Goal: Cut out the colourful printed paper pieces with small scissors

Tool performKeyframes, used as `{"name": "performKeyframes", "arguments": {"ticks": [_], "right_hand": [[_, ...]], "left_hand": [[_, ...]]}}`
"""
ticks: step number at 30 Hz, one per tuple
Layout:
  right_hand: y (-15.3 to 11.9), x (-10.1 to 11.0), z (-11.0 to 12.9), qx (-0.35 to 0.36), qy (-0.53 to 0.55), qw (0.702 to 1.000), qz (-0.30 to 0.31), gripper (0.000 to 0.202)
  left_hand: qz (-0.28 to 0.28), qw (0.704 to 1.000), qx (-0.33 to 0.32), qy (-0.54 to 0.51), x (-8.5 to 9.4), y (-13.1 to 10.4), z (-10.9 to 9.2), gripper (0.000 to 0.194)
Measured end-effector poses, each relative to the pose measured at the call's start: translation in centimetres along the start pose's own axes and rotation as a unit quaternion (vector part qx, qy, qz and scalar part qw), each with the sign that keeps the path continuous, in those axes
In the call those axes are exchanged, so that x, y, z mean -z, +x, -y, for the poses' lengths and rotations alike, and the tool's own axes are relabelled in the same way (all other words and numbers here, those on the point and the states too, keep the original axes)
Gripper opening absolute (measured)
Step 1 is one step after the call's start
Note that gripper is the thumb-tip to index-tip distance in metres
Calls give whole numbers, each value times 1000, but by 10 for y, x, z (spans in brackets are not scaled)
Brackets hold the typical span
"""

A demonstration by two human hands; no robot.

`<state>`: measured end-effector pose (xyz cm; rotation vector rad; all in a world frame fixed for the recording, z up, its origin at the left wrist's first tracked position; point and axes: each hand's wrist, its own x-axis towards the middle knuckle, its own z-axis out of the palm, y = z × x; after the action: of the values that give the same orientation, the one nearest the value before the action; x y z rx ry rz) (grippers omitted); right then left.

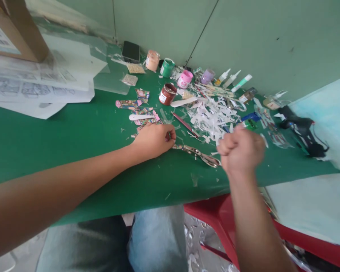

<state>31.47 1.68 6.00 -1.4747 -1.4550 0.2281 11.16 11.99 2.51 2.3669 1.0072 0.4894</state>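
Note:
My left hand (154, 139) rests on the green table, its thumb and fingers curled together beside the tip of some metal scissors (202, 155); what they pinch, if anything, is too small to name. Patterned cut pieces (128, 104) and a white stick (141, 117) lie just behind that hand. My right hand (240, 149) is a closed, motion-blurred fist raised over the table's right part, near a green and blue item (250, 121). Its contents are hidden. Between the hands and farther back lie a dark red pencil-like tool (185, 124) and a heap of white scraps (212, 115).
Open jars, among them a brown one (167, 94) and a pink one (185, 79), stand along the back with glue tubes (241, 83). Papers (73, 85) and a cardboard box (19, 34) occupy the left. A black device (304, 132) lies right; a red chair (215, 215) stands below.

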Motion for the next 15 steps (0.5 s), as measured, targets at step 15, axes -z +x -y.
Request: {"name": "performKeyframes", "arguments": {"ticks": [15], "right_hand": [[-38, -18, -23, 119, -318, 926, 163, 13]], "left_hand": [[9, 1000, -22, 19, 9, -4, 1, 22]]}}
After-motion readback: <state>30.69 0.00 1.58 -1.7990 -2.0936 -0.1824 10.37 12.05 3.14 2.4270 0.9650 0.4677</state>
